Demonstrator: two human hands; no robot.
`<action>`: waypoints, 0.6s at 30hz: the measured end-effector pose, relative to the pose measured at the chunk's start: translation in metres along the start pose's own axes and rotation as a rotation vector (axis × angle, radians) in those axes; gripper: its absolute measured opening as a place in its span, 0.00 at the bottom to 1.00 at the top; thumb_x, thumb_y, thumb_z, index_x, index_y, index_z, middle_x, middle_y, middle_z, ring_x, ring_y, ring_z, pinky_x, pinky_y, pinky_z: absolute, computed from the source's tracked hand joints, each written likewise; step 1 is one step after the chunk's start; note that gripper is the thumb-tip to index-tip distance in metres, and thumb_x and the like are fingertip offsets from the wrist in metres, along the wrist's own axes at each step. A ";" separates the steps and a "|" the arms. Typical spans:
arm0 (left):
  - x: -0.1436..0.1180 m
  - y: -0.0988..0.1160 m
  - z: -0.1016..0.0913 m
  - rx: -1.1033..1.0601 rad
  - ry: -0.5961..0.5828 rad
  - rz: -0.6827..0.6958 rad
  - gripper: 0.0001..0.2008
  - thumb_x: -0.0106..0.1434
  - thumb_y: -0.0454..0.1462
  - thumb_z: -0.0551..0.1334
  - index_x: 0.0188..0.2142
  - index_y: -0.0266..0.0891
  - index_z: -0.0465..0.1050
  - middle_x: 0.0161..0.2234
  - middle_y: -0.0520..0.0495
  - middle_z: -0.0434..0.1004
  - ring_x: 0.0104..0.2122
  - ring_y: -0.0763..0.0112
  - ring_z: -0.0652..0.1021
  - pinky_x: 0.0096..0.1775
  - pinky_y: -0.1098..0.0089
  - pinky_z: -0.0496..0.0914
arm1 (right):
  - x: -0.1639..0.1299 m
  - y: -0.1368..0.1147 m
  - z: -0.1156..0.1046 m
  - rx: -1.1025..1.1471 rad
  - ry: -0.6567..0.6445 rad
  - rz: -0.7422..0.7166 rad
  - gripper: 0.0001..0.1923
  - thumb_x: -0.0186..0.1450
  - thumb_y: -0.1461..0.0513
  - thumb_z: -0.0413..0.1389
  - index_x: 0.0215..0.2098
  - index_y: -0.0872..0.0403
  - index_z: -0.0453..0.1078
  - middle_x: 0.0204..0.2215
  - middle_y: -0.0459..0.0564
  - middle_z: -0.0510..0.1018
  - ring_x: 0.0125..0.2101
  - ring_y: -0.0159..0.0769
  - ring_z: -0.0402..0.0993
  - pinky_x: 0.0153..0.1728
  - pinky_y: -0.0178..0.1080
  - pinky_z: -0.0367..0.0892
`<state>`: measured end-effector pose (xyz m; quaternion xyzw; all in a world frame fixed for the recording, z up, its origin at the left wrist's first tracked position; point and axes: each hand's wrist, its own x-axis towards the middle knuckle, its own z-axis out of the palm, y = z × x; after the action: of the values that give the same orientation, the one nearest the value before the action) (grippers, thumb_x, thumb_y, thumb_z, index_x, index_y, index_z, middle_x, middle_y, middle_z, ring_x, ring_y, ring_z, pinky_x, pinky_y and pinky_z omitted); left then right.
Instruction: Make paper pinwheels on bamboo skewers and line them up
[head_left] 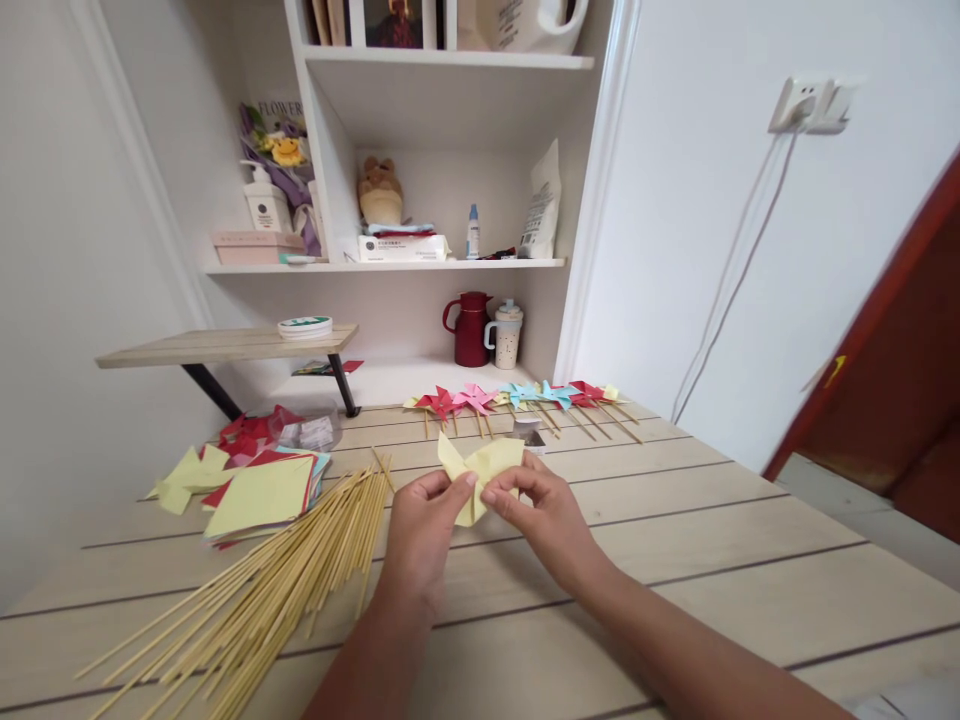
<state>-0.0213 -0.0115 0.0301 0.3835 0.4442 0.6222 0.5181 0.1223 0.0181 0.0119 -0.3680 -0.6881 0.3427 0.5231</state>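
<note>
Hands: left hand (421, 520) and right hand (541, 508) both pinch folded pale-yellow paper square (480, 472) | risk: flaps likely spring open, crease tears | thin wooden skewer pile (285, 590) at 8 o'clock could roll off pale plank surface (675, 560)

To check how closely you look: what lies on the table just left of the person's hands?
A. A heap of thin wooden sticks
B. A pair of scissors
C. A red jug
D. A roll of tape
A: a heap of thin wooden sticks fans across the table beside the left hand.
</note>
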 end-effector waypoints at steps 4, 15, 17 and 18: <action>0.001 -0.001 0.000 -0.044 0.021 -0.024 0.18 0.52 0.41 0.72 0.40 0.32 0.81 0.33 0.41 0.84 0.35 0.64 0.81 0.39 0.70 0.71 | 0.000 0.001 0.002 0.051 0.011 0.015 0.10 0.61 0.55 0.61 0.26 0.51 0.73 0.31 0.46 0.67 0.35 0.38 0.66 0.37 0.40 0.62; 0.001 0.000 -0.003 -0.034 0.095 0.012 0.22 0.48 0.44 0.74 0.41 0.33 0.81 0.34 0.39 0.84 0.35 0.60 0.82 0.40 0.65 0.73 | 0.001 -0.005 -0.007 -0.096 0.067 -0.157 0.06 0.62 0.58 0.62 0.28 0.49 0.76 0.52 0.51 0.64 0.57 0.45 0.61 0.58 0.47 0.57; -0.001 0.000 -0.002 0.012 0.087 0.026 0.22 0.48 0.44 0.74 0.40 0.33 0.81 0.33 0.39 0.84 0.34 0.60 0.81 0.39 0.66 0.73 | 0.002 -0.005 -0.008 -0.089 0.069 -0.143 0.06 0.62 0.58 0.62 0.28 0.49 0.75 0.50 0.51 0.67 0.55 0.45 0.63 0.56 0.46 0.60; -0.001 0.000 -0.001 0.030 0.081 0.031 0.22 0.48 0.44 0.73 0.40 0.33 0.82 0.33 0.40 0.84 0.34 0.60 0.81 0.38 0.66 0.72 | 0.002 -0.005 -0.009 -0.084 0.064 -0.141 0.06 0.62 0.58 0.62 0.27 0.50 0.75 0.49 0.51 0.68 0.54 0.45 0.64 0.55 0.46 0.60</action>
<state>-0.0226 -0.0129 0.0301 0.3725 0.4680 0.6385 0.4842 0.1296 0.0184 0.0195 -0.3512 -0.7090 0.2640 0.5516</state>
